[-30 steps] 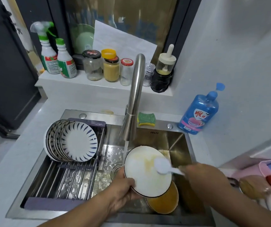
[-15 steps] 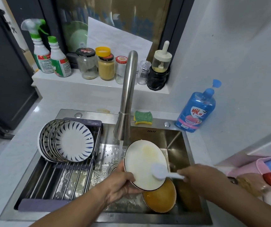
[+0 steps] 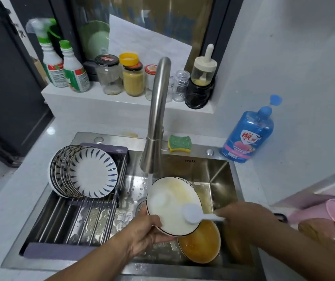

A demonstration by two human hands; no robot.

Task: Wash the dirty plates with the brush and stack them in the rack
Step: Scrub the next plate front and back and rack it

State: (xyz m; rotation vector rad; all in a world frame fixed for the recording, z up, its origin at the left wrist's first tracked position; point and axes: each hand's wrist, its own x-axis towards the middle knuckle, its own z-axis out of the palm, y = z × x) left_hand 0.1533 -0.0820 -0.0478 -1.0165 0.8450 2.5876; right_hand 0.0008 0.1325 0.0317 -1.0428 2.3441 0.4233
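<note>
My left hand grips the lower left rim of a white plate with a faint yellow smear, tilted up under the running tap. My right hand holds the handle of a white brush, whose round head presses on the plate's lower right. Beneath it in the sink lies another plate coated in orange-yellow sauce. Several blue-patterned plates stand upright in the dish rack over the sink's left half.
A steel faucet rises above the sink. Behind it lie a green-yellow sponge and a blue soap bottle. Jars and spray bottles line the back ledge. Pink items sit at the right counter edge.
The brush head has slid down and right across the plate, and the yellow smear is fainter. My left hand keeps the same grip on the plate.
</note>
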